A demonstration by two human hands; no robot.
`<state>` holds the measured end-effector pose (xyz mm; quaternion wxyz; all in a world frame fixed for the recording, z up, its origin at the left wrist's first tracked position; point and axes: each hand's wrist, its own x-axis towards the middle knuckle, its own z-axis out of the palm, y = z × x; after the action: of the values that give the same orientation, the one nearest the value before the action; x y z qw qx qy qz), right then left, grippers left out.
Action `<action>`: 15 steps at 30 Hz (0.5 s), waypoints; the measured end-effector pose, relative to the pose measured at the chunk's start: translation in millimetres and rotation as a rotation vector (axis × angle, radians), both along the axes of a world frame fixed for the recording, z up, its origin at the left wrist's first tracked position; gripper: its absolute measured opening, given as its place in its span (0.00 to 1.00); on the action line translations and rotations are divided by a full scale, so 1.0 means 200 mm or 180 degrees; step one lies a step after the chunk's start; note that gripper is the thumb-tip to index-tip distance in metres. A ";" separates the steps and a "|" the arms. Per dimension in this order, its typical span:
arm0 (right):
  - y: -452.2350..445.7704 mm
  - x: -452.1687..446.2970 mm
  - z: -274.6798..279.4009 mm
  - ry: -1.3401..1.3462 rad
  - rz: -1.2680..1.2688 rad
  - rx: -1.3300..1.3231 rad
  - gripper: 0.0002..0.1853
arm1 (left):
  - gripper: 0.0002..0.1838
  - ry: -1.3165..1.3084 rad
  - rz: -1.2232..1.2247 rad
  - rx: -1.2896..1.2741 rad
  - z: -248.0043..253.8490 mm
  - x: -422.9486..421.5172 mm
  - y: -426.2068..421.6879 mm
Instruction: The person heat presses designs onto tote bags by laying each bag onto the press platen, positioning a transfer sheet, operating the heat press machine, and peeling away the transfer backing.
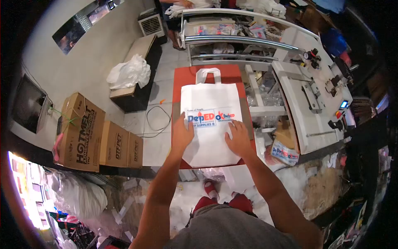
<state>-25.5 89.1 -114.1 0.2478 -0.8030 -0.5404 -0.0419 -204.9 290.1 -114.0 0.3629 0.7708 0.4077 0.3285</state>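
A white tote bag [211, 149] lies flat on a red and grey press bed [178, 79], with its loop handle pointing away from me. Across its middle is a printed DepED design [203, 118] in blue and red lettering. My left hand [182, 133] rests on the bag at the left edge of the print, fingers stretched out. On the right side, my right hand [239, 139] touches the bag just below the print's right end, its fingers apart. Neither hand grips anything that I can see.
A white press machine [306, 103] stands to the right, with metal rollers [244, 41] behind the bed. Cardboard boxes [83, 133] are at left, and a white bundle [130, 71] sits on a bench [134, 54]. Another person [172, 25] stands at the back.
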 end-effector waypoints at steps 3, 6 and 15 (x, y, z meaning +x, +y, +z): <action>0.00 -0.01 -0.01 0.0081 -0.0066 0.0082 0.28 | 0.27 0.0365 -0.0456 0.1535 -0.04 -0.12 -0.11; 0.01 -0.04 0.02 0.0062 -0.0209 0.0087 0.29 | 0.27 0.1252 -0.0619 0.1907 -0.13 -0.15 -0.14; 0.01 -0.02 -0.02 -0.0031 -0.0247 -0.0191 0.30 | 0.24 0.1356 -0.0484 0.1637 -0.16 -0.15 -0.16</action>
<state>-29.0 91.3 -117.6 0.2192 -0.8302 -0.5111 -0.0391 -234.2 259.0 -145.7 0.0868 0.9166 0.3195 0.2242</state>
